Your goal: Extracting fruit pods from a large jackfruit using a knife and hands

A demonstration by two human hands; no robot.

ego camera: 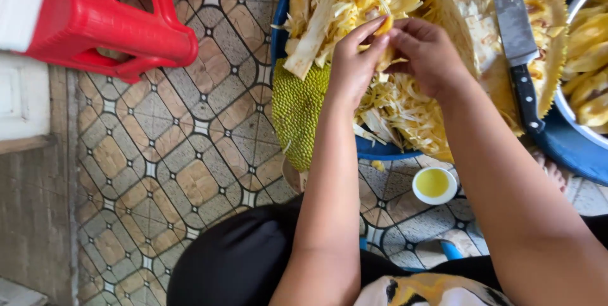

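Note:
My left hand (356, 59) and my right hand (425, 52) meet over a cut-open jackfruit (354, 2), both pinching one yellow fruit pod (382, 27) between the fingertips. The jackfruit's green spiky rind (296, 111) hangs over the edge of a blue tray (380, 150). Pale stringy fibres (405, 106) are heaped under my hands. A large knife (514, 33) with a black handle lies on another jackfruit piece to the right, untouched.
A small white bowl of yellow liquid (434, 184) stands on the patterned tile floor (171, 154). A metal bowl with peeled yellow pods (588, 59) is at the right edge. A red plastic stool (101, 21) stands at the upper left. My black-clad knee (240, 255) is below.

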